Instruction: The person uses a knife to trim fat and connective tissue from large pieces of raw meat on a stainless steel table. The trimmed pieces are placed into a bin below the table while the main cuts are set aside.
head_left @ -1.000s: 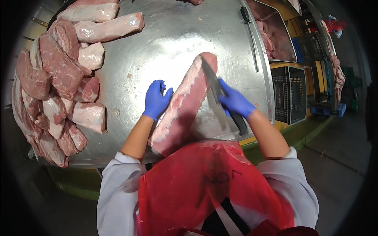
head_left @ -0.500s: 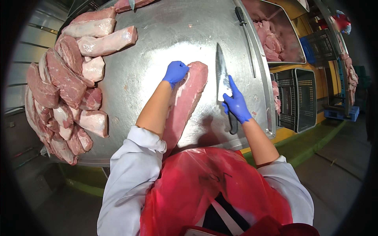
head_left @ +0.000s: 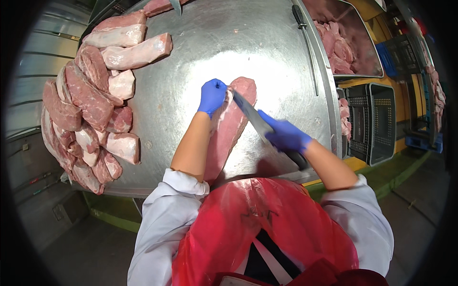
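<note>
Meat [head_left: 226,131]: on the table [head_left: 286,55], long axis near-left to far-right.
Knife [head_left: 253,116]: points far-left, tip over meat.
Left hand [head_left: 212,97]: clenched at meat's left edge; pinching, I can't tell.
Right hand [head_left: 288,137]: grasping knife.

The left hand [head_left: 213,97] pinches the far left edge of a long meat cut [head_left: 232,123] on the metal worktop [head_left: 191,62]; the right hand [head_left: 287,136] grips a knife [head_left: 253,117], blade across the meat. More cuts [head_left: 88,101] lie heaped at left.

Mid-frame the knife blade [head_left: 252,113] is smooth metal, the desk [head_left: 279,43] scuffed, shiny metal; along the bottom, the apron [head_left: 267,209] is glossy plastic, the sleeves [head_left: 160,229] matt cloth.
</note>
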A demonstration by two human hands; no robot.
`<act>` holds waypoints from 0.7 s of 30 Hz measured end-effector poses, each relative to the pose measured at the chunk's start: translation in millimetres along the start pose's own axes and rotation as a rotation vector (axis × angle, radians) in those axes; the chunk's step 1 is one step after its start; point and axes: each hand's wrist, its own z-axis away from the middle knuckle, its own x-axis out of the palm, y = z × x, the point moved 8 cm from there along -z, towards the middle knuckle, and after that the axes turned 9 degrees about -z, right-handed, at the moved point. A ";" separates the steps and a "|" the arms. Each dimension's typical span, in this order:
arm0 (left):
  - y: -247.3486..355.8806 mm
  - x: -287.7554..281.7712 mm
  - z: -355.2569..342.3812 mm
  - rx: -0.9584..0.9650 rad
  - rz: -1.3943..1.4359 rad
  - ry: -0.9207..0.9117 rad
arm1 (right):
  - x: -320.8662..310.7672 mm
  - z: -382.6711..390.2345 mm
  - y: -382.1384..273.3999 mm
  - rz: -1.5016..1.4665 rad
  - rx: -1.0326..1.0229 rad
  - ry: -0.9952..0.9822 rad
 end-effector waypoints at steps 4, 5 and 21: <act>-37.8 -18.5 1.3 -0.182 0.232 0.082 | -8.5 85.2 3.3 -0.121 0.176 -0.097; -49.3 -20.4 -3.1 -0.206 0.236 0.097 | -17.3 82.1 3.6 -0.121 0.067 -0.019; 3.6 -19.3 4.0 -0.025 -0.294 0.085 | 0.5 -103.2 -52.5 0.077 -0.150 0.125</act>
